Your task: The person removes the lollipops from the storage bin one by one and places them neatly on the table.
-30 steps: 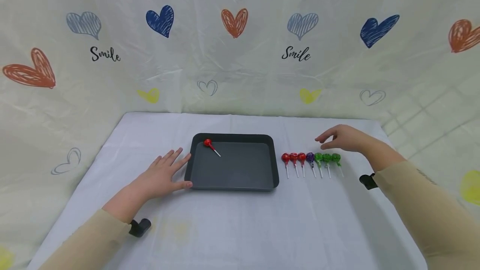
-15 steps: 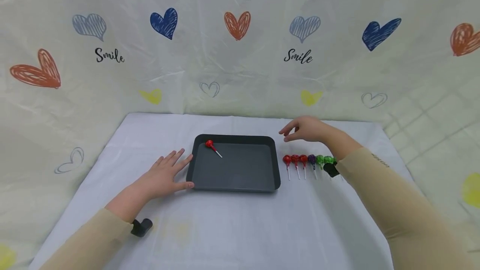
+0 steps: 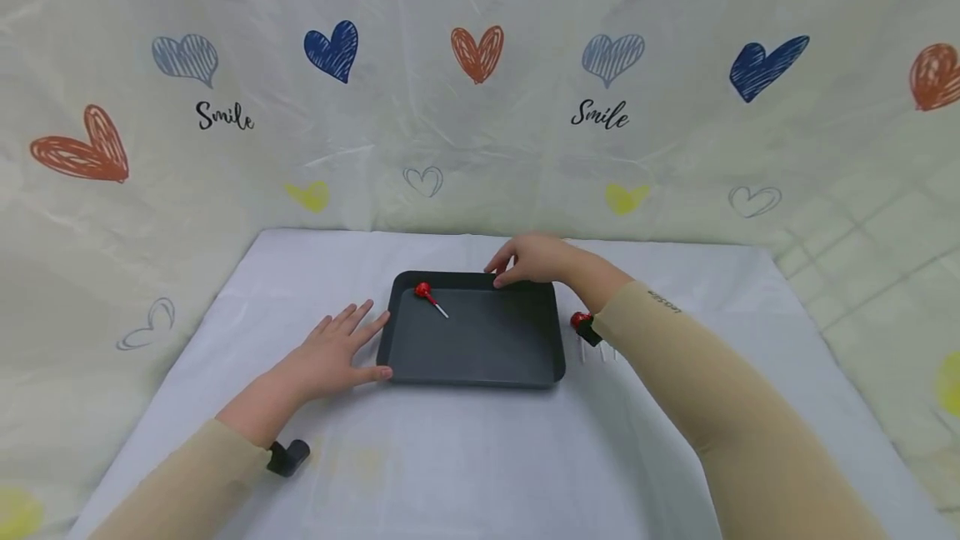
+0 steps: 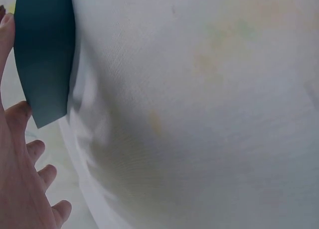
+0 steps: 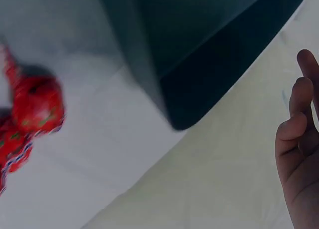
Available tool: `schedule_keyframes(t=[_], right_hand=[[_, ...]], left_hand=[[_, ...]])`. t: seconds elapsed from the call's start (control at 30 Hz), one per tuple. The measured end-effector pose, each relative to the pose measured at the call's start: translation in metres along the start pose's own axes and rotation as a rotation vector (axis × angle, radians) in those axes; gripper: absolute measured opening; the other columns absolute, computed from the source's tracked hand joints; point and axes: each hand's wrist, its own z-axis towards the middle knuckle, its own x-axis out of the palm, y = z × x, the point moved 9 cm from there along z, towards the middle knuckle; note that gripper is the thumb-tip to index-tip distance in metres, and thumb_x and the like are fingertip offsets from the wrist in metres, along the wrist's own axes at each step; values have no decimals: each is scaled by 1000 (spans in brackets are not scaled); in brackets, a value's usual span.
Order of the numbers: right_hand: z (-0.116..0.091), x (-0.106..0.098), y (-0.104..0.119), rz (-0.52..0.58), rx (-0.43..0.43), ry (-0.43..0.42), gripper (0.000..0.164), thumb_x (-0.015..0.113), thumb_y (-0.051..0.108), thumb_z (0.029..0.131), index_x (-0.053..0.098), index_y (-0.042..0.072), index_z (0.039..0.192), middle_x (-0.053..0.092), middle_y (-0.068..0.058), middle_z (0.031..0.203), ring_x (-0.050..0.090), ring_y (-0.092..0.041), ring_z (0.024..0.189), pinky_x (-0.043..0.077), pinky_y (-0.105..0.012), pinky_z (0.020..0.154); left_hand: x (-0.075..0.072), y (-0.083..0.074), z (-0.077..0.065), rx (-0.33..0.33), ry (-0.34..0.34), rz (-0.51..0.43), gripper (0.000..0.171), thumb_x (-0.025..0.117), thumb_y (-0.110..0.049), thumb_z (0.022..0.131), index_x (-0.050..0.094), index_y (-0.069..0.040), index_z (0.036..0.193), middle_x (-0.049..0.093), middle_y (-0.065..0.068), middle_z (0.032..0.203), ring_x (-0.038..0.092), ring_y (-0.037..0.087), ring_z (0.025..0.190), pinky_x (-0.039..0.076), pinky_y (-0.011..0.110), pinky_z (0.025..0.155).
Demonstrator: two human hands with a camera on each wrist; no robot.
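A dark grey rectangular tray point(image 3: 476, 348) lies on the white cloth, with one red-wrapped lollipop point(image 3: 423, 290) near its far left corner. My left hand point(image 3: 324, 358) is spread at the tray's left edge, thumb and index fingertip right at the rim; the left wrist view shows these fingers point(image 4: 19, 112) beside the tray wall. Over the tray's far rim, right of the lollipop, hovers my right hand point(image 3: 536, 258), fingers loosely bent with nothing visible between them. Red lollipops point(image 5: 39, 104) in the right wrist view lie beside the tray; the right sleeve hides most of their row in the head view.
White cloth point(image 3: 465, 457) covers the table around the tray. Behind it hangs a pale sheet point(image 3: 525, 173) printed with hearts and lettering. Black wrist cameras sit on both wrists, the left one point(image 3: 288, 457) low over the cloth.
My right hand has moved left from above the green lollipops to the tray's far rim, its sleeve now covering most of the row. The left hand stays at the tray; the view has shifted slightly.
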Motion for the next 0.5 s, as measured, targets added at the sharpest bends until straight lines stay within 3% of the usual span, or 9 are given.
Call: schedule_keyframes(t=[0.23,0.5], right_hand=[[26,18,29,-7,-82,22,35,76,29,89,73,18,122,71,7,103,62,-14,95,52,-31,86],[48,43,49,-147,-49,58,35,74,30,91,72,17,123,70,6,100,61,-9,89,51,-27,84]], left_hand=[[-2,-2,-1,-4,11,1,96,57,-73,85,24,-21,159,12,13,165,11,42,149,11,64,117],[-1,-1,1,10,-3,4,98,56,-75,84,24,-22,159,12,13,166,11,41,150,12,63,117]])
